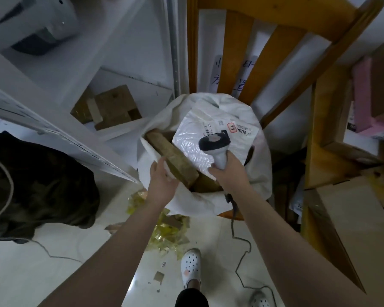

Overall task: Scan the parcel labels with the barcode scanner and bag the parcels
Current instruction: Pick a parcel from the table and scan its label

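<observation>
Floor, nearest: white perforated clog (pixel 191 268), grey scanner cable (pixel 232 227), crumpled yellow film (pixel 164 233). Left-hand grip (pixel 162 182): fingers apart and relaxed, at near edge of long brown cardboard parcel (pixel 175 159); contact unclear. Right-hand grip (pixel 228 172): clamped round handle of grey-and-black barcode scanner (pixel 215 145), head over glossy white plastic mailer parcel (pixel 193 142), just beside its printed label (pixel 238 128). Both parcels lie inside open white woven sack (pixel 262 180). Behind sack: orange-brown wooden slatted chair (pixel 237 52).
</observation>
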